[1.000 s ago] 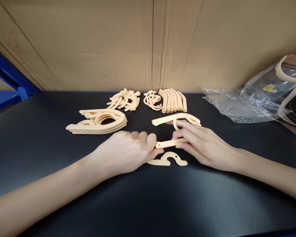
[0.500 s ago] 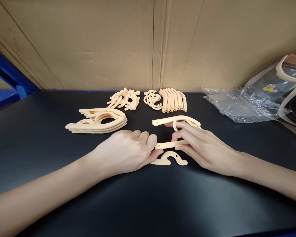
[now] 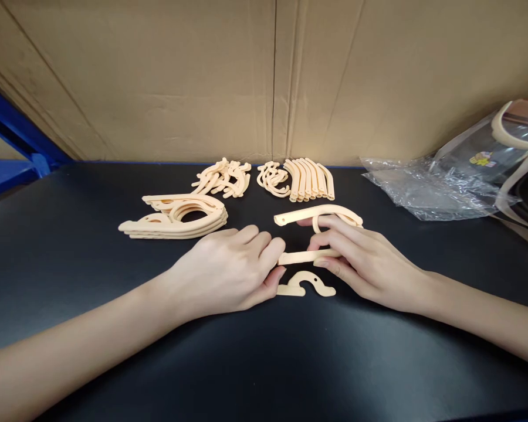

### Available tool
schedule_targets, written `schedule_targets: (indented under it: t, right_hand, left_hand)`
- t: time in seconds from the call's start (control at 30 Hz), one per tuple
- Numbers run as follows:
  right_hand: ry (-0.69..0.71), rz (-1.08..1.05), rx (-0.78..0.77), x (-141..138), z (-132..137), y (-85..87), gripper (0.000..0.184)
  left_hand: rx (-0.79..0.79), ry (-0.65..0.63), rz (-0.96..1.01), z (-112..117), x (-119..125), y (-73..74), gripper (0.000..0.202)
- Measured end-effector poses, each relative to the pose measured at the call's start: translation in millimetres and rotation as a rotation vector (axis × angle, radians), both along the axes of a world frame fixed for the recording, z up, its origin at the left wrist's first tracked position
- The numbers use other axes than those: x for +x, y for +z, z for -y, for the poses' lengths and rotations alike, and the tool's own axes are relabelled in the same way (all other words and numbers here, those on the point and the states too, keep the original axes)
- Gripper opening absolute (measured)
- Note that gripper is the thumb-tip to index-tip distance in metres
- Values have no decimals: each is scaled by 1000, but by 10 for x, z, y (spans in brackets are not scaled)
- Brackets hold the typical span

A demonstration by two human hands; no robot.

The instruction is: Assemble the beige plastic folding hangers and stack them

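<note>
My right hand [image 3: 369,264] grips a partly assembled beige plastic folding hanger [image 3: 319,214] by its joined end, with the hanger's two arms pointing left. At the tip of the nearer arm [image 3: 301,257], my left hand [image 3: 237,269] is closed, thumb and bent fingers pressed together around it. Whatever else those left fingers hold is hidden. Just below, a flat beige piece [image 3: 310,281] with a hooked curve and a small hole lies on the black table [image 3: 264,363], its left end behind my left thumb.
Left of my hands, several folded hangers [image 3: 180,225] are stacked. Behind lie a loose pile of small beige parts [image 3: 224,176], some curved hook pieces [image 3: 273,177] and a row of curved arms [image 3: 310,179]. Clear plastic bags [image 3: 431,187] rest at right. Cardboard [image 3: 180,76] stands behind.
My left hand has turned slightly and its thumb has drawn back a little to the left. The hanger in my right hand has shifted slightly right.
</note>
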State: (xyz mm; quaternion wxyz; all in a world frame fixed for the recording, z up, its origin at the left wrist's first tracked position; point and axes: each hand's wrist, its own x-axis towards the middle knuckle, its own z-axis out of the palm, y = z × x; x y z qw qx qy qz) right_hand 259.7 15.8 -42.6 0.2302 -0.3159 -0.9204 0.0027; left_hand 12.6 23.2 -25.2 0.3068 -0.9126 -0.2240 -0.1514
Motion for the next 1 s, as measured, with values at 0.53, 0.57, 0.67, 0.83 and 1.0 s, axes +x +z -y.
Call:
schedule_targets:
  t: [0.53, 0.57, 0.67, 0.83, 1.0]
  right_hand:
    - [-96, -177, -6, 104, 33, 9, 39]
    - [-105, -195, -22, 98, 45, 5, 40]
    - [-131, -271, -78, 70, 77, 2, 45]
    - [-130, -384, -236, 39, 75, -21, 64]
    - [-47, -411, -359, 34, 36, -68, 65]
  left_hand:
    - [-47, -120, 16, -15, -51, -103, 34]
    - [-57, -121, 23, -13, -49, -102, 32]
    - [-106, -137, 100, -17, -50, -112, 24]
    - [-326, -146, 107, -12, -43, -117, 25]
    - [-433, -211, 237, 23, -36, -88, 19]
